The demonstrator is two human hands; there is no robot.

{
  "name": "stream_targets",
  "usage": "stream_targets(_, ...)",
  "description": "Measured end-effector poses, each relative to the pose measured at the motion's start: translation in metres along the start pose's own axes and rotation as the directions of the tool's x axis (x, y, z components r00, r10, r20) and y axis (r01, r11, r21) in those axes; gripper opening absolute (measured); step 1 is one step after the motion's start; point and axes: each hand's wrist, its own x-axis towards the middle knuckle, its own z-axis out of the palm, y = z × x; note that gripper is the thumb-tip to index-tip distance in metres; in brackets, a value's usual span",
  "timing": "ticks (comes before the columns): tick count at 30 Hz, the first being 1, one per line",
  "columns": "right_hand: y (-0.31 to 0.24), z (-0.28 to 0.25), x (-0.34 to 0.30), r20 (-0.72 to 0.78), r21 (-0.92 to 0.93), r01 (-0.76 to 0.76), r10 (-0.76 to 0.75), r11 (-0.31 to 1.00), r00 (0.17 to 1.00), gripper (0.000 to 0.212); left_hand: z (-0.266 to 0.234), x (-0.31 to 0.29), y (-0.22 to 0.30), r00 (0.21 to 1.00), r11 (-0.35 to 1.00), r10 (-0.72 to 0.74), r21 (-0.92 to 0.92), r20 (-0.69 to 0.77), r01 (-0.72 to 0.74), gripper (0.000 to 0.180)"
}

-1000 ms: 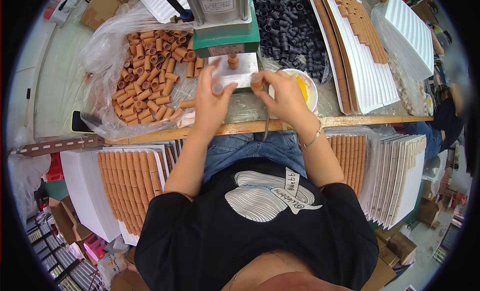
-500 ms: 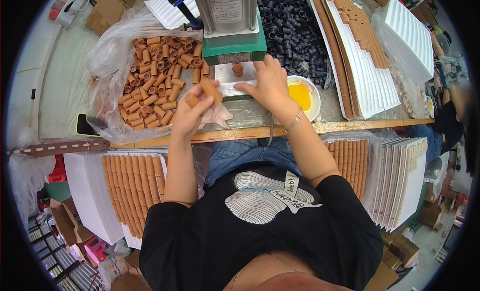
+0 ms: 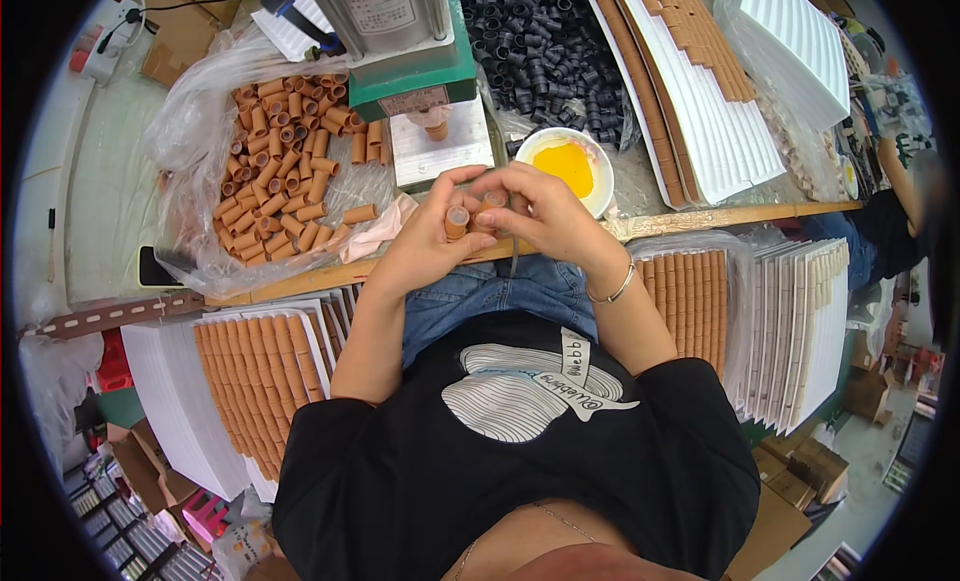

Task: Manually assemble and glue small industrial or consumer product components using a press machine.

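Observation:
Both my hands are close together over the table's front edge, just in front of the press [image 3: 412,86]. My left hand [image 3: 420,246] is closed round a short orange-brown tube [image 3: 456,224] with a pale round end facing up. My right hand [image 3: 560,216] pinches a second brown tube [image 3: 491,200] right beside it; the fingers partly cover this one. Under the green head of the press, a small brown piece [image 3: 437,130] stands on the metal plate [image 3: 412,159]. To the right of the plate is a white bowl [image 3: 598,189] containing something yellow.
Loose brown tubes [image 3: 275,171] are heaped on plastic film at left, by a pinkish cloth [image 3: 378,233]. Black fittings [image 3: 545,56] lie behind the bowl. White ridged trays [image 3: 735,146] with brown tubes stand at right. A phone [image 3: 158,268] lies front left; another person [image 3: 890,201] is at far right.
My right hand has come back from the press plate toward me. My left hand has moved right and nearer with its tube, so the hands now meet. The whole view has shifted slightly.

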Motion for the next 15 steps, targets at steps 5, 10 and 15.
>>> stream_targets(5,0.013,0.001,-0.003,-0.104,-0.172,-0.03,0.012,0.985,0.995,0.022,0.012,0.004,0.006,0.985,0.957,0.122,0.276,-0.125,-0.084,0.068)
stream_targets(10,0.014,0.009,-0.002,-0.156,-0.107,-0.097,0.079,0.99,0.985,0.027,0.022,0.002,0.002,0.956,0.994,0.039,0.107,-0.292,-0.007,0.061)
stream_targets(15,0.022,-0.035,0.013,-0.362,-0.392,-0.097,-0.056,0.915,0.93,0.031,-0.042,-0.01,-0.002,0.902,0.757,0.338,0.647,-0.268,-0.092,0.025)
